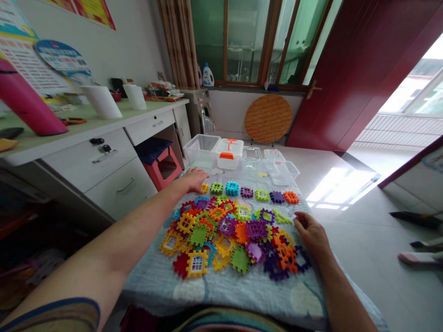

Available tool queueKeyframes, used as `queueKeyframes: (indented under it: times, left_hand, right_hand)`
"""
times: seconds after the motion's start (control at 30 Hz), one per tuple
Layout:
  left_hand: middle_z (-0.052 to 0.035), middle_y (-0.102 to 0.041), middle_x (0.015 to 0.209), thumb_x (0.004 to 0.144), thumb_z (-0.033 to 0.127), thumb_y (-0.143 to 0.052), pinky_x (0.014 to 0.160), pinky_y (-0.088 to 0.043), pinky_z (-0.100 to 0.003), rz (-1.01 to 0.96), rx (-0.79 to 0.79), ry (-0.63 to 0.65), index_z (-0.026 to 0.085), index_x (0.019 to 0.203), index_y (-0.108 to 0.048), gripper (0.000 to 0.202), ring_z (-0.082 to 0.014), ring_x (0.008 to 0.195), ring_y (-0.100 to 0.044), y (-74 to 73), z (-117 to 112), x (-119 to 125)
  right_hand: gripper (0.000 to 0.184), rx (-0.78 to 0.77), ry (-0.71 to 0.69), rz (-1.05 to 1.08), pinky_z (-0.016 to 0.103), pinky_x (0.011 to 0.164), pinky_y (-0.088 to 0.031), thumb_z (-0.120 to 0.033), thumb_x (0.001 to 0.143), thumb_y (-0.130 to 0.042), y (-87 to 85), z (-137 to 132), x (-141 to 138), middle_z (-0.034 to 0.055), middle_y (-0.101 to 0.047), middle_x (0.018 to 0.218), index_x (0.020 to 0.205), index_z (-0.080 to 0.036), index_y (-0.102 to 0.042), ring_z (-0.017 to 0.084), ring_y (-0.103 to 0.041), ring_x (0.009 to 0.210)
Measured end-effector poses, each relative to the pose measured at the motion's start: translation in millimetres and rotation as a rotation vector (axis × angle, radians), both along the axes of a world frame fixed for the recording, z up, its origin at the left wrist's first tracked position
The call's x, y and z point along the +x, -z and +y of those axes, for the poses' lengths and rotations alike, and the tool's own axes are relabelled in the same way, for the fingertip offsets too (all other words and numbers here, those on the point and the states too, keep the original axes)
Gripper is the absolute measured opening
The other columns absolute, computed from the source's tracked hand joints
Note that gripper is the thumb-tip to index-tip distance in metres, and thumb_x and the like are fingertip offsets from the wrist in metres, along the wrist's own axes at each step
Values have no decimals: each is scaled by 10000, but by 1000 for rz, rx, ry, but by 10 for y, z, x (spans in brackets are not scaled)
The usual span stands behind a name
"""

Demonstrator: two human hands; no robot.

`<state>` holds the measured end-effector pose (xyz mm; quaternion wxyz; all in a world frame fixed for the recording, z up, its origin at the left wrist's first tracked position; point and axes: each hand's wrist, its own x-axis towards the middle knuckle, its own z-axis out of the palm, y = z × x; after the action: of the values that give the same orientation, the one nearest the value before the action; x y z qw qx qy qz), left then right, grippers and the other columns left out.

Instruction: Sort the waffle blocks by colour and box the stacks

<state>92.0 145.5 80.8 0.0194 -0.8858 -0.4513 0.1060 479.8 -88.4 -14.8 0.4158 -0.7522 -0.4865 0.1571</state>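
Observation:
My left hand [195, 179] reaches to the left end of a row of toothed plastic building blocks, its fingers around the far side of a yellow block [204, 188] that it partly covers. To the right of it in the row come a green block [216, 188], a light blue block [232, 188], a purple window block [247, 192], a dark purple block [277, 197] and an orange block [291, 197]. My right hand [311, 230] rests at the table's right side, fingers loosely apart and holding nothing, near a lime green piece [282, 216].
A mixed heap of window, frame and plain blocks [199, 235] covers the near middle of the cloth-covered table [238, 290]. Behind the row stand a clear bin [202, 147], a lidded box with orange latches [230, 154] and a clear tub [282, 173]. A drawer desk [110, 161] stands left.

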Motion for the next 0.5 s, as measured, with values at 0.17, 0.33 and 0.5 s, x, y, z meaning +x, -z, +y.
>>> queueKeyframes:
  times: [0.17, 0.33, 0.5]
  left_hand:
    - [-106, -602, 1257, 778, 303, -598, 1020, -371, -389, -216, 55, 78, 190, 1220, -570, 457, -276, 1172, -509, -191, -406, -218]
    - [-76, -626, 1219, 848, 275, -542, 1042, -376, -367, -434, -79, 147, 206, 1153, -602, 319, -235, 1170, -529, -231, -1176, -427]
    - [-64, -621, 1179, 746, 332, -712, 1025, -398, -365, -498, -174, 203, 221, 1140, -603, 423, -236, 1137, -538, -102, -1758, -450]
  right_hand:
    - [418, 4, -7, 3, 346, 738, -508, -481, 726, -560, -48, 4, -20, 53, -708, 807, 996, -182, -668, 208, -659, 745]
    - [419, 7, 9, -57, 334, 702, -485, -494, 723, -542, -54, 32, -16, 41, -696, 770, 971, -185, -677, 196, -636, 702]
    - [427, -8, 32, -76, 339, 707, -476, -497, 713, -532, -50, 52, -12, 45, -691, 765, 965, -186, -681, 204, -629, 701]
